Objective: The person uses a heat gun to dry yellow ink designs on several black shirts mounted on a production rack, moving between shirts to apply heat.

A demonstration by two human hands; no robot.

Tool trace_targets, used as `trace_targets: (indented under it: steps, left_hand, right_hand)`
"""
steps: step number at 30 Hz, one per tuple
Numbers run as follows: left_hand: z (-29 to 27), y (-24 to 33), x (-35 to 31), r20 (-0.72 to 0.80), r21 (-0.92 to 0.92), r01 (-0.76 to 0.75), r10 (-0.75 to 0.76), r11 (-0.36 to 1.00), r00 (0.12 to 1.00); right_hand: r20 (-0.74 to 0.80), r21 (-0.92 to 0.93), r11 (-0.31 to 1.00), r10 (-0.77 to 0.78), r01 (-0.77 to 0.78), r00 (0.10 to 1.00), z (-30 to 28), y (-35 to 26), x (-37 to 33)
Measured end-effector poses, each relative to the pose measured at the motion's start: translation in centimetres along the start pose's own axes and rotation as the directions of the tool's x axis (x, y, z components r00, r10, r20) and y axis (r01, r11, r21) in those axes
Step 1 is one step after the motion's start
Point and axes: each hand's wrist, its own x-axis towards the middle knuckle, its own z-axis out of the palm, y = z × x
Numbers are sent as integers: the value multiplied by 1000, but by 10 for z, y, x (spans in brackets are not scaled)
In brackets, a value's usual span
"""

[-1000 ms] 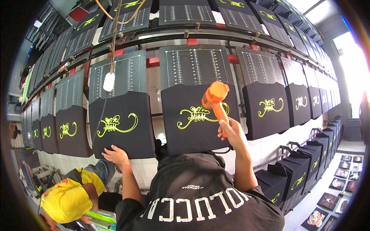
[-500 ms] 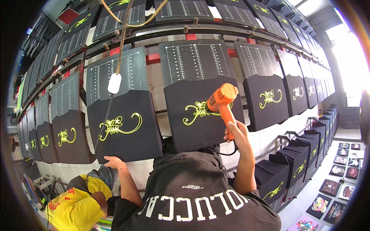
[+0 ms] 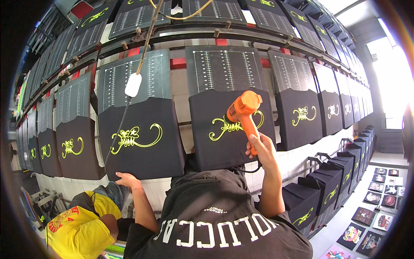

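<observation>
My right hand point(image 3: 264, 151) is wrapped round the handle of an orange heat gun point(image 3: 246, 107). Its dark nozzle points down and left at a yellow-green scorpion-like print point(image 3: 219, 130) on black fabric point(image 3: 233, 153) stretched over the middle board, and the gun hides part of that print. At the lower edge of the neighbouring fabric-covered board point(image 3: 138, 166), my left hand point(image 3: 127, 180) rests with its fingers apart, holding nothing that shows. That board carries a similar print point(image 3: 136, 137) in full view. A dark cord point(image 3: 252, 171) hangs below the heat gun's handle.
A cable with a white inline box point(image 3: 133, 85) dangles over the left board. Rows of similar boards extend both ways, with a metal rail point(image 3: 181, 33) behind. A person in a yellow shirt point(image 3: 82, 228) is at lower left. More fabric-covered boards point(image 3: 332, 172) stand at right; printed pieces point(image 3: 363, 216) lie beyond.
The heat gun has moved slightly left across the middle print, uncovering its right-hand curl. My left hand stays near the left board's lower edge. The whole view has shifted a little.
</observation>
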Motion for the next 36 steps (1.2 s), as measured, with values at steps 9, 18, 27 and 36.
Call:
trace_targets:
  steps: [9,18,27,36]
  left_hand:
    - [-3,24,-20,26,-38,81,-80,996,996]
    - [-2,23,-17,9,33,65,-65,997,998]
    - [4,-1,0,1,-40,50,-50,998,999]
    - [-1,14,-11,1,-19,74,-74,997,997]
  right_hand:
    - [39,-87,994,-61,64,997,17,-11,6]
    - [-58,-99,995,2,-7,998,-3,4,-11]
    - [-102,-45,999,-33,28,994,-11,22,-20]
    - [-103,9,1000,-8,8,995,-20,26,-32]
